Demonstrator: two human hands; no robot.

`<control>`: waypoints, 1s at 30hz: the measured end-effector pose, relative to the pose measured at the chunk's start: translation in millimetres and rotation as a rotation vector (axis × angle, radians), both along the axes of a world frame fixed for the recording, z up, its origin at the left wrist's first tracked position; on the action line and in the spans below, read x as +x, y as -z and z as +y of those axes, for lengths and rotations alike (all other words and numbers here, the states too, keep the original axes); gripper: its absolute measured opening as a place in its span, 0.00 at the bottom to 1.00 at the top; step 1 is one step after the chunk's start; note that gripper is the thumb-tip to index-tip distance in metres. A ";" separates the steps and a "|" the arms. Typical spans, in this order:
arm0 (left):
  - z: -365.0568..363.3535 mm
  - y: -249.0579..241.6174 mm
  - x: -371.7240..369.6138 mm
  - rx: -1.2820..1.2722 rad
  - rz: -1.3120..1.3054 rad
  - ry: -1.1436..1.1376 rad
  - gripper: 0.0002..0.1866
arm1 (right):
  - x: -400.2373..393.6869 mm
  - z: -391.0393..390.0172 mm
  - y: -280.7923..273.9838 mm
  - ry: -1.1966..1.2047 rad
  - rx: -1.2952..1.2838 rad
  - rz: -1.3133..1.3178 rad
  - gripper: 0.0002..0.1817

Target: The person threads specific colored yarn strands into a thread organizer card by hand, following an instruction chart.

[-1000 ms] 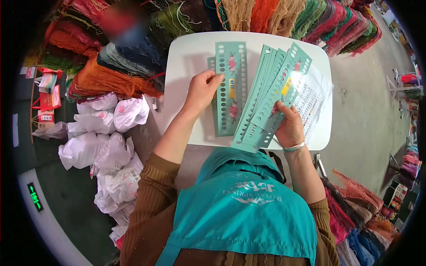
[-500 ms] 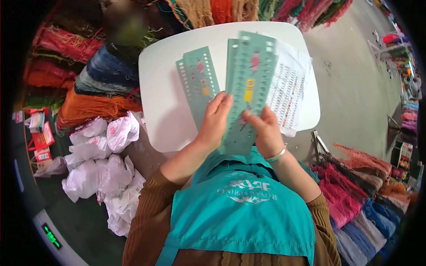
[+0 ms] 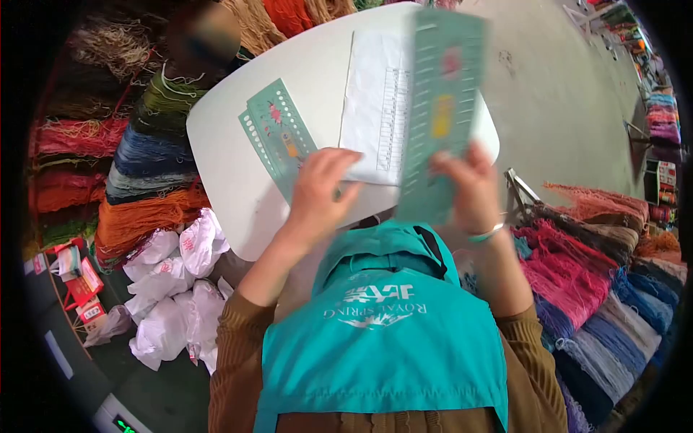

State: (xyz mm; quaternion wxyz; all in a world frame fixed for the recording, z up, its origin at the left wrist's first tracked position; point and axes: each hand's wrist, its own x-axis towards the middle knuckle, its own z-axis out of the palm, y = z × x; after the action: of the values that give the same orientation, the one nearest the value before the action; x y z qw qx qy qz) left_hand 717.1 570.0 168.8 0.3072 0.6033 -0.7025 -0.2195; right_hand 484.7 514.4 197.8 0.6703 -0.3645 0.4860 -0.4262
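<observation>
My right hand (image 3: 475, 189) grips a long green card with holes along its edges (image 3: 442, 94), thumb on its front. The card has a pink flower and a yellow patch printed on it and is blurred by motion. It is raised over the right part of the table, covering part of a printed sheet (image 3: 372, 101). My left hand (image 3: 319, 187) holds nothing, its thumb apart from its fingers and its fingertips by the sheet's lower left corner. Beside it, partly hidden behind the hand, similar green cards (image 3: 278, 123) lie overlapping on the table.
The white table (image 3: 224, 144) has rounded corners. Hanks of coloured yarn hang at the left (image 3: 155, 173) and lie at the right (image 3: 570, 267). White plastic bags (image 3: 170, 289) sit on the floor at the lower left. I wear a teal apron (image 3: 382, 339).
My hands have parted: the left has let go of the held cards and moved left. My right hand has carried its card rightward, uncovering more of the sheet. The view has shifted.
</observation>
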 end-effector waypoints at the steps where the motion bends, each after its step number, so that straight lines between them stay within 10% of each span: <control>1: -4.4 -3.8 -15.9 -0.048 -0.041 0.101 0.26 | -21.6 -8.7 -6.0 0.120 -0.075 0.027 0.13; 8: -25.7 20.4 -83.6 -0.243 -0.215 0.260 0.29 | -128.1 -12.9 2.0 0.414 -0.166 0.017 0.12; 15: -51.6 18.6 -115.4 -0.343 -0.383 0.401 0.12 | -143.8 -14.4 32.3 0.421 -0.054 -0.092 0.13; 21: -73.0 -93.6 -48.6 -0.300 -0.227 0.450 0.12 | -172.8 -45.2 43.0 0.374 0.007 -0.198 0.11; 30: -138.7 -10.5 89.1 0.012 -0.373 0.307 0.13 | -179.6 -89.5 79.4 0.251 0.088 -0.220 0.11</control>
State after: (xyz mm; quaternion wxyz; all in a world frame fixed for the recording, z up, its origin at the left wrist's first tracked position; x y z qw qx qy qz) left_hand 806.2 431.3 179.3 0.1315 0.5212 -0.8294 -0.1524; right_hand 305.2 424.9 118.4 0.6762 -0.2226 0.4695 -0.5223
